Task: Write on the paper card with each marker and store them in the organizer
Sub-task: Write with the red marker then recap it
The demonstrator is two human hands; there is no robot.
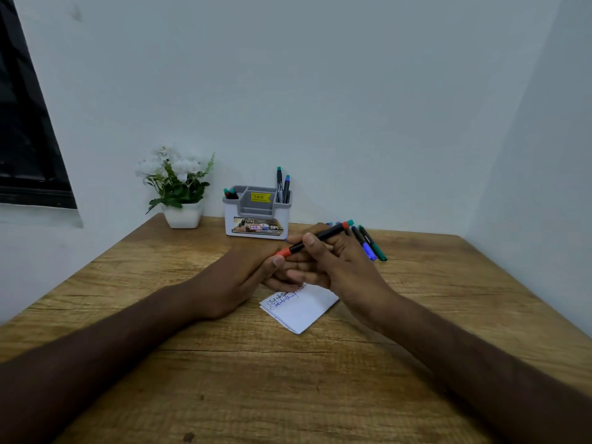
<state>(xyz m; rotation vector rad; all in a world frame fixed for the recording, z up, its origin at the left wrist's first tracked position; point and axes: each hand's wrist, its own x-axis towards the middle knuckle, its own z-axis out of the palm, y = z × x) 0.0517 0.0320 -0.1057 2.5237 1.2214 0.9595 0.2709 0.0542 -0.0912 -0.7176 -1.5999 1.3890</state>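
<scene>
I hold a red marker (315, 239) in both my hands, up above the table (224, 363). My left hand (243, 274) pinches the red cap end with thumb and fingers. My right hand (333, 267) curls round the black middle of the marker, with my thumb on top. The marker is tilted, with its far end higher and pointing to the right.

The paper card (302, 307) lies flat on the table just under my hands. It is white, and it has lines of blue writing near its top edge. My fingers hide part of that writing.

The organizer (256, 216) stands at the back of the table, near the wall. It is white and grey with a yellow sticker inside. Two markers (282, 185) stand up tall in its right part. Two more markers (230, 193) sit low in its left part.

A few loose markers (371, 245) lie on the table behind my right hand, one with a blue cap and one with a green cap.

A white pot of white flowers (179, 190) stands to the left of the organizer.
</scene>
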